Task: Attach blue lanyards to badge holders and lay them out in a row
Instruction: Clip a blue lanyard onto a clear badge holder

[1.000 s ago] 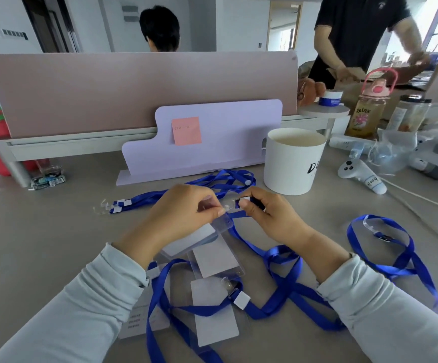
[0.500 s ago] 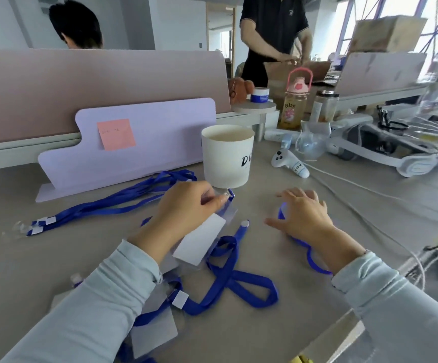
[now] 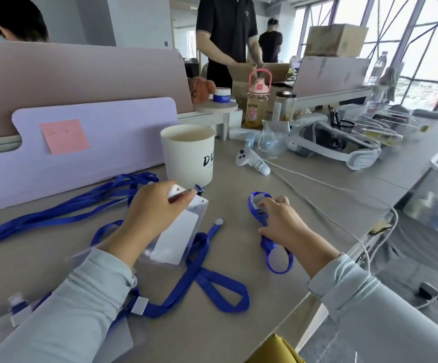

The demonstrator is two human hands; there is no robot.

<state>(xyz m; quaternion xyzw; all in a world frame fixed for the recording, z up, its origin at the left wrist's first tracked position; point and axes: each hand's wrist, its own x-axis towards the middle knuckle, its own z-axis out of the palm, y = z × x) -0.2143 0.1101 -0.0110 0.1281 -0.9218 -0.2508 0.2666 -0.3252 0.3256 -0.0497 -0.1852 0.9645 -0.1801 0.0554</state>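
My left hand [image 3: 151, 214] pinches the top of a clear badge holder [image 3: 174, 238] with a white card inside, at the clip end of a blue lanyard [image 3: 207, 281] that loops across the table below it. To the right, my right hand [image 3: 282, 222] lies on another blue lanyard [image 3: 271, 254], its fingers curled over the strap near the white tag end [image 3: 259, 201]. More blue lanyards [image 3: 81, 205] lie in a bundle at the left. Other badge holders [image 3: 3, 326] show partly under my left sleeve.
A white paper cup [image 3: 187, 155] stands just beyond my left hand. Behind it leans a lilac board [image 3: 108, 134] with a pink sticky note. A white controller [image 3: 250, 161], cables, a headset [image 3: 335, 145] and bottles crowd the right. The table edge [image 3: 317, 286] runs close on the right.
My view swung right. My right hand let go of the first lanyard's clip and moved right onto another lanyard. My left hand kept hold of the badge holder.
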